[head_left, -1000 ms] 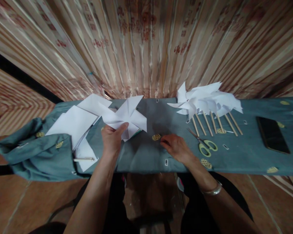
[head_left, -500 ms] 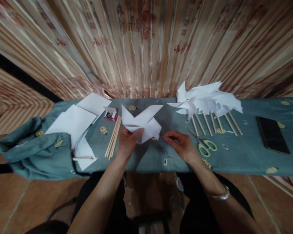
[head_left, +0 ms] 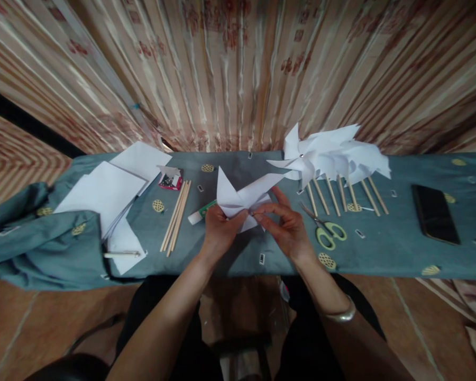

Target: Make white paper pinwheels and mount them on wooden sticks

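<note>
A white paper pinwheel [head_left: 248, 198] with folded-in blades is held over the middle of the table. My left hand [head_left: 222, 230] is closed on its lower left side, thumb pressed near the centre. My right hand [head_left: 283, 227] meets the centre from the right, thumb and index finger pinched together. Whatever small thing lies in that pinch is too small to make out. Partly behind my left hand lies a small green-and-white item [head_left: 201, 211]. Left of it are several loose wooden sticks [head_left: 175, 218] and an open red box [head_left: 170, 179] with small dark pieces inside.
White paper sheets [head_left: 107, 188] are piled at the left, with a pale stick [head_left: 122, 254] below. Finished pinwheels on sticks [head_left: 337, 159] overlap at the back right. Green-handled scissors [head_left: 325, 230] and a black phone [head_left: 435, 214] lie on the green cloth [head_left: 388, 243].
My right hand has come in from the right to the pinwheel's centre, fingers pinched. The pinwheel has shifted right in my left hand, uncovering the green-and-white item.
</note>
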`<state>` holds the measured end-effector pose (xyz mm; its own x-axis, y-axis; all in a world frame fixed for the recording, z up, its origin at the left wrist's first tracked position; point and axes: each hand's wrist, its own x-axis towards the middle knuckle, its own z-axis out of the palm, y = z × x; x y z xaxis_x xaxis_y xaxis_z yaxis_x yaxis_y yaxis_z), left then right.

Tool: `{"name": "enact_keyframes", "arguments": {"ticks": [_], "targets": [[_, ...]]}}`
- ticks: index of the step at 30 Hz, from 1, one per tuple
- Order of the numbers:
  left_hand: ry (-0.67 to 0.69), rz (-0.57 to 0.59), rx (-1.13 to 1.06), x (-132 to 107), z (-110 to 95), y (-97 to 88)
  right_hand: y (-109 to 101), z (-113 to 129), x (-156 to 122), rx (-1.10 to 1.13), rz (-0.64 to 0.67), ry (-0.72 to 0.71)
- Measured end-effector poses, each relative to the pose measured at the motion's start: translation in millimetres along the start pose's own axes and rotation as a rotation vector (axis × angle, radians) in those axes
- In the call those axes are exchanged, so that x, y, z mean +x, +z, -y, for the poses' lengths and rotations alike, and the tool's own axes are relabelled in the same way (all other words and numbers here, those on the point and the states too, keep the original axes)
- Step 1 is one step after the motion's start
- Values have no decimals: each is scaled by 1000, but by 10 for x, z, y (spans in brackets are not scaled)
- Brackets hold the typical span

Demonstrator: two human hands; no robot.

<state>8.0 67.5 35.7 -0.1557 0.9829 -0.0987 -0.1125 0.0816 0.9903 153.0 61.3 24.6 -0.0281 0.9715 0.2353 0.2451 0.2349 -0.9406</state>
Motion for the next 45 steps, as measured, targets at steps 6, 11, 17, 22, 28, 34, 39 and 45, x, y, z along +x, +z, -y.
{"name": "enact_keyframes", "arguments": {"ticks": [6, 11, 17, 22, 28, 34, 39, 45], "targets": [[27, 8, -46, 8, 63, 68, -8, -37, 23, 56, -39, 46], [7, -21, -48, 16, 70, 87, -12, -47, 23, 76, -34, 82], [-3, -27, -68, -1, 45, 98, -7, -64, 15, 61, -37, 67], [-15, -33, -64, -3, 54, 98, 2, -55, 17, 51, -51, 69], [18, -25, -49, 3, 87, 83, -3, -56, 10, 43, -31, 51], [46, 3, -67, -4, 120, 75, 1, -35, 7, -4, -38, 46], [2, 50, -57, -17, 82, 58, 11, -11, 19, 40, -38, 70], [-27, 68, -90, -5, 59, 33, 46, -56, 21, 65, -46, 128]]}}
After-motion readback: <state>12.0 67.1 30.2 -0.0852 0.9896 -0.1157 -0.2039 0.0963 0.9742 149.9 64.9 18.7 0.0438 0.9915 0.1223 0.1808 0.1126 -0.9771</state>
